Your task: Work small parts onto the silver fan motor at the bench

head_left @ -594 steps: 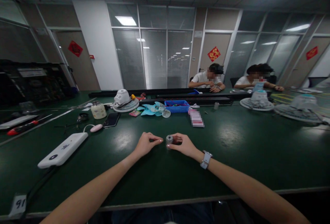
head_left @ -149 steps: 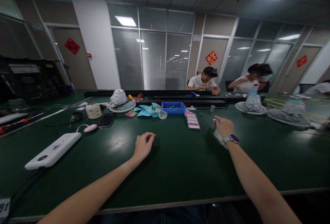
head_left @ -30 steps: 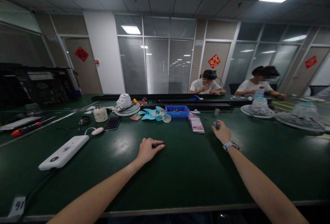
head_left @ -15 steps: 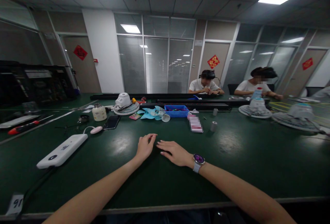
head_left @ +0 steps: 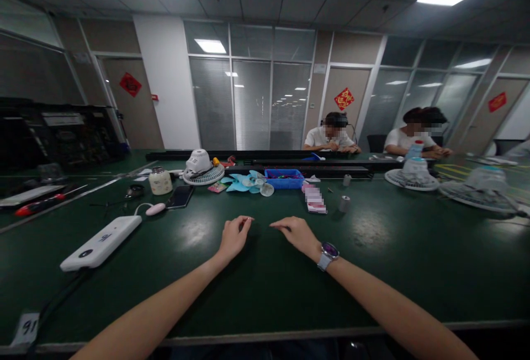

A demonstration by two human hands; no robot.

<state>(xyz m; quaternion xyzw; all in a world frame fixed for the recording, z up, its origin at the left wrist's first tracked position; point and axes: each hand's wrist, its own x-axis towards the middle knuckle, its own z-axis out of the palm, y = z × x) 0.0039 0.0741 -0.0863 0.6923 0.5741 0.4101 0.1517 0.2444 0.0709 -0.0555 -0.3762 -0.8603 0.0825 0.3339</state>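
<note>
My left hand [head_left: 233, 238] hovers over or rests on the green tabletop [head_left: 256, 294], fingers loosely curved, with a dark gap between thumb and fingers. Nothing shows in it. Facing it from the right, my right hand [head_left: 297, 234] has its fingers stretched toward the left, also with no object visible. A space separates the two hands. On my right wrist is a watch [head_left: 329, 249] with a pale strap. Beyond the hands lie light-blue fan blades [head_left: 244, 182], a blue bin [head_left: 284, 179] of small parts and a pink-and-white item [head_left: 314, 199], partly blurred out.
To the left are a white power strip [head_left: 101, 243], a pink mouse-like object [head_left: 155, 209], a phone [head_left: 180, 196], a cream jar [head_left: 160, 181] and a white fan [head_left: 201, 169]. Metal cylinders [head_left: 344, 204] stand right of centre. Two people [head_left: 331, 136] sit across the table.
My right hand has moved to the right, away from my left hand, and its fingers have drawn together. My left hand has barely moved. One person across the table shifted their arms.
</note>
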